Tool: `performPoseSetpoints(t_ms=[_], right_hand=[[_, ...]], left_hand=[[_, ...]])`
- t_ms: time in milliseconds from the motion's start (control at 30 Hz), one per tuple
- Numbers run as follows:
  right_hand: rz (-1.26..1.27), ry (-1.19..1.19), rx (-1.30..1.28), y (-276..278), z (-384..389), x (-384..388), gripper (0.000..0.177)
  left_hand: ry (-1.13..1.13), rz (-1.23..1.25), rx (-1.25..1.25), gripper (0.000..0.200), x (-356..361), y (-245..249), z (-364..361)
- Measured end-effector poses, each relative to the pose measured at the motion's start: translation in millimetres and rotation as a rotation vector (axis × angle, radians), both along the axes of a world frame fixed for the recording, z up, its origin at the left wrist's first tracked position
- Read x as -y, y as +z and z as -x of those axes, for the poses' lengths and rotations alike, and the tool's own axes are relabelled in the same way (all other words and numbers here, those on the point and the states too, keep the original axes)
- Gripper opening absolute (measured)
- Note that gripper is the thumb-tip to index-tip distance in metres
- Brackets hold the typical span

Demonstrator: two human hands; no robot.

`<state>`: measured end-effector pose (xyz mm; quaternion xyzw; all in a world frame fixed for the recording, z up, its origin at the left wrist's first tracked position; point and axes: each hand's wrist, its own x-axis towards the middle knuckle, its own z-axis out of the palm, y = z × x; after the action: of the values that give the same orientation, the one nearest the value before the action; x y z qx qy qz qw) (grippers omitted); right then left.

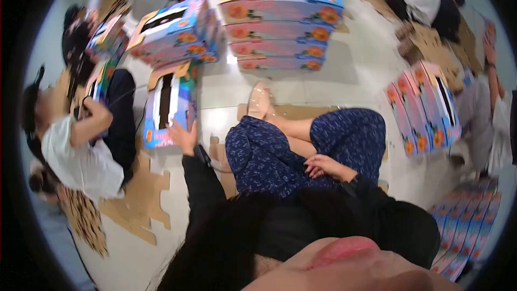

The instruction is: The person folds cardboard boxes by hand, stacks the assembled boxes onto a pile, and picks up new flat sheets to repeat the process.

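Observation:
A colourful box [182,105] with a long dark slot in its white top stands on the floor to the left. My left hand [183,136] lies at its near right corner, fingers spread. Over my lap, on the dark blue patterned cloth [258,156], rests my right hand [322,167]; its fingers are loosely curled, and whether anything small is in them is hard to make out. Flat brown cardboard [301,112] lies under my crossed legs.
Ahead rises a tall stack of similar boxes [283,29], with more boxes [172,31] left of it. Several boxes [423,109] stand at the right. A person [86,151] sits at the left near cut cardboard [142,202]; other people sit farther off.

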<state>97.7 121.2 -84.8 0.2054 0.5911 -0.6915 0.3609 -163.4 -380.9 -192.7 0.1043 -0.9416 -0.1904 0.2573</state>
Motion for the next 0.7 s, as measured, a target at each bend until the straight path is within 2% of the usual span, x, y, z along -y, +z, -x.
performPoseSetpoints(t_ms=[133,233,333,367,433,500,600,633,700], right_hand=[[0.030,-0.065,0.018,-3,-6,0,0.025],[0.030,0.016,0.010,-4,-2,-1,0.024],[0.015,0.111,0.013,-12,2,4,0.023],[0.001,0.134,0.014,-13,4,4,0.023],[0.005,0.132,0.003,-11,6,5,0.023],[0.031,0.106,-0.005,-11,5,5,0.022],[0.037,0.065,-0.064,-11,4,5,0.023],[0.025,0.065,-0.078,-9,7,5,0.023],[-0.032,0.165,-0.255,-18,24,-4,0.024]], left_hand=[[-0.079,-0.063,0.116,0.096,-64,23,-138],[-0.012,-0.191,0.232,0.082,-83,17,-215],[0.086,-0.699,0.219,0.066,-72,16,-242],[0.058,-0.717,0.164,0.060,-75,21,-243],[0.007,-0.757,0.051,0.050,-108,69,-229],[-0.216,-0.500,-0.025,0.045,-139,117,-208],[-0.575,-0.373,-0.063,0.037,-198,180,-175],[-0.710,-0.360,-0.035,0.036,-216,189,-166],[-0.872,-0.313,0.097,0.034,-250,165,-149]])
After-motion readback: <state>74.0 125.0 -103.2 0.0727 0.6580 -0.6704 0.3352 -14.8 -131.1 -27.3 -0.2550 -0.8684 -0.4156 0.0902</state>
